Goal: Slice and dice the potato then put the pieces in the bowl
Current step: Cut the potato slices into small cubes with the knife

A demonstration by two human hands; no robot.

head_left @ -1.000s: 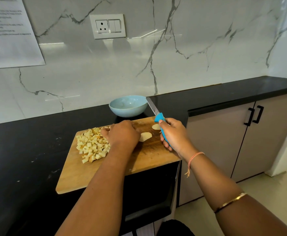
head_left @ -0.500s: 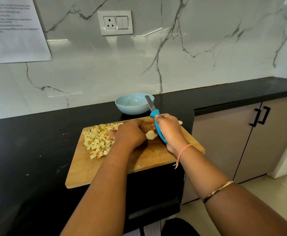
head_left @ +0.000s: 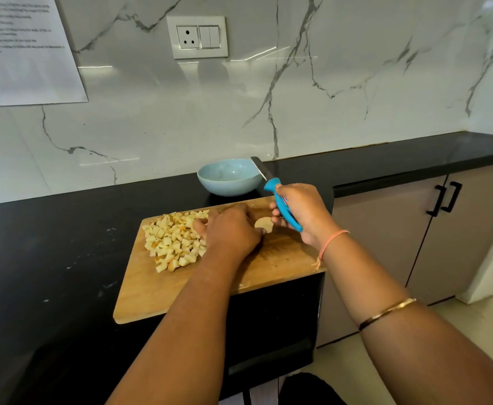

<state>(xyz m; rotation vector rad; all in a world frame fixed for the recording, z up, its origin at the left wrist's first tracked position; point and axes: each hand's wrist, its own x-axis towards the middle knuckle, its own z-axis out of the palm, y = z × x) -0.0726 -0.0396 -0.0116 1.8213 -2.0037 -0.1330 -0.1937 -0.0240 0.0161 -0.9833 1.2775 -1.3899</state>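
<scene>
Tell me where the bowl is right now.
In the head view, the light blue bowl sits on the black counter just behind the far edge of the cutting board, centre frame, with the knife blade by its right rim.

This is a home kitchen. A black counter point(head_left: 64, 244) runs below a marble wall point(head_left: 327, 97), with cabinets point(head_left: 385, 244) at right. A socket point(head_left: 197, 37) sits on the far wall.

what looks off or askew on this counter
The cutting board lies askew, its near edge seemingly overhanging the counter front. White specks mark the counter left of it. Nothing else stands out.
</scene>
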